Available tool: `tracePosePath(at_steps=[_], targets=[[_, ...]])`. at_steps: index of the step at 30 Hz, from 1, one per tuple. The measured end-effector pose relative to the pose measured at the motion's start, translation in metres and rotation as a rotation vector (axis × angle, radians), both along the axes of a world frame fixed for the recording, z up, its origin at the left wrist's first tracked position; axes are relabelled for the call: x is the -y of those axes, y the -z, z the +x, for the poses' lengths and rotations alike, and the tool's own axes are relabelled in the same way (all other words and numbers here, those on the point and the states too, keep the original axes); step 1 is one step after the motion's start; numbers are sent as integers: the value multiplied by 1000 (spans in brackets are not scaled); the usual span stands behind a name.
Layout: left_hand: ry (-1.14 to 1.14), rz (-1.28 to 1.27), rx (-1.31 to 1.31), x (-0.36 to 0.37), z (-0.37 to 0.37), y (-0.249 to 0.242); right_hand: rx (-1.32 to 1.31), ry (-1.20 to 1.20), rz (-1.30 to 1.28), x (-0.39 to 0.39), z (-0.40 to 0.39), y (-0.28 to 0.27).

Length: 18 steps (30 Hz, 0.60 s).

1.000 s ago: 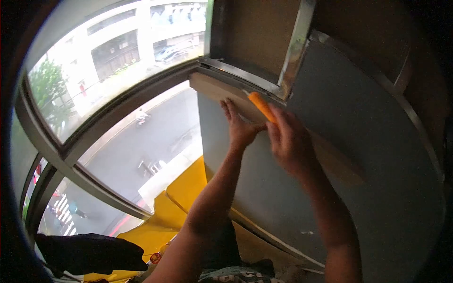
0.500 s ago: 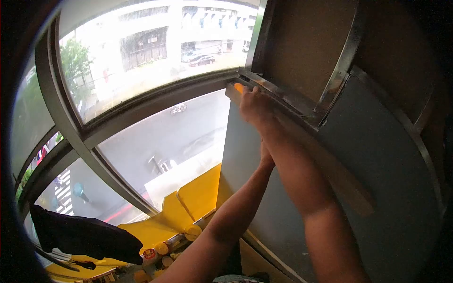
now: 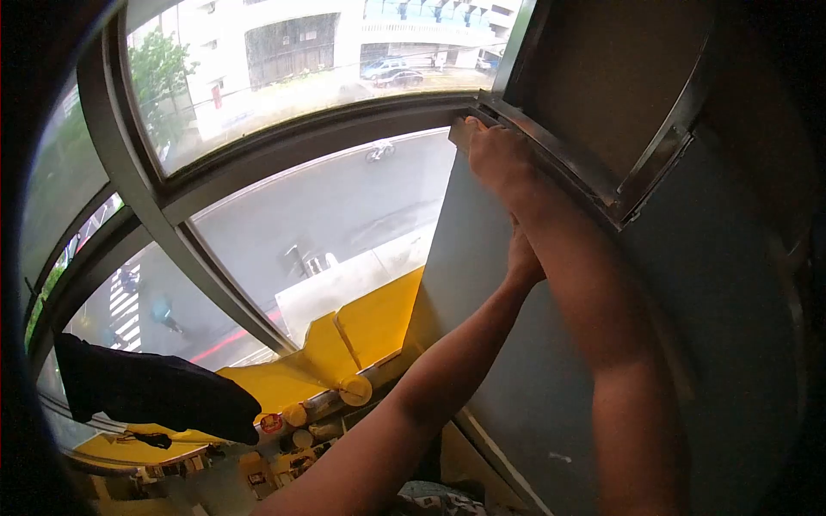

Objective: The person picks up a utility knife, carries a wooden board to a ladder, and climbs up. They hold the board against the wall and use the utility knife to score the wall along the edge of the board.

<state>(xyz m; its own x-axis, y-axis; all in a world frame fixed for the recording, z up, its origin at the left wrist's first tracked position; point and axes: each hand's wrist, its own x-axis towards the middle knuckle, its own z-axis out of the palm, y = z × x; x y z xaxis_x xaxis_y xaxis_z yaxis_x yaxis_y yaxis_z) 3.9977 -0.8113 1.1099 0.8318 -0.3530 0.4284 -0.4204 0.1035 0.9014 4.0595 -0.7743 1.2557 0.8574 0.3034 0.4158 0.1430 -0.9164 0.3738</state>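
Note:
My right hand is closed at the upper left corner of a grey panel, just below a metal frame. A sliver of a small orange object shows at its fingers; the object's kind is not clear. Beside those fingers juts the pale end of a long strip lying along the panel's top. Lower down, my left hand is against or close to the panel's face. The right forearm covers its fingers, so its grip is hidden.
Left of the panel is a large window with dark frame bars, with a street below. Yellow sheeting lines the sill. A black cloth hangs at lower left. Rolls of tape and several small items lie beneath.
The whole view has shifted, so the panel and both arms appear further right and higher. My right hand stays at the panel's corner, and less of the orange object shows.

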Motion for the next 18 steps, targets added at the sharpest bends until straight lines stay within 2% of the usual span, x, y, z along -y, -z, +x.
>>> tracePosePath(at_steps=[1,4,5,7,8,10,11,13,14,16,18], targets=[[20,35,22,1,2,2,-51,-2,37,-3,3,-3],[99,-277,8,18,18,23,-123,40,90,-11,8,-11],[130,-434,-75,30,33,42,-144,81,114,-14,6,-12],[168,-593,-158,27,28,35,-130,83,77,-14,2,-15],[66,-291,-73,4,7,4,-117,82,39,-13,-2,-17],[-33,5,13,3,0,-4,-147,82,44,-8,-16,-24],[-369,244,265,16,9,6,-176,79,56,-4,-24,-28],[-707,477,514,25,18,13,-174,98,52,6,-40,-31],[-531,305,337,26,23,17,-178,114,55,11,-47,-31],[-349,136,158,24,25,16,-162,145,35,22,-64,-30],[-458,132,242,23,22,14,-156,186,18,35,-84,-30]])
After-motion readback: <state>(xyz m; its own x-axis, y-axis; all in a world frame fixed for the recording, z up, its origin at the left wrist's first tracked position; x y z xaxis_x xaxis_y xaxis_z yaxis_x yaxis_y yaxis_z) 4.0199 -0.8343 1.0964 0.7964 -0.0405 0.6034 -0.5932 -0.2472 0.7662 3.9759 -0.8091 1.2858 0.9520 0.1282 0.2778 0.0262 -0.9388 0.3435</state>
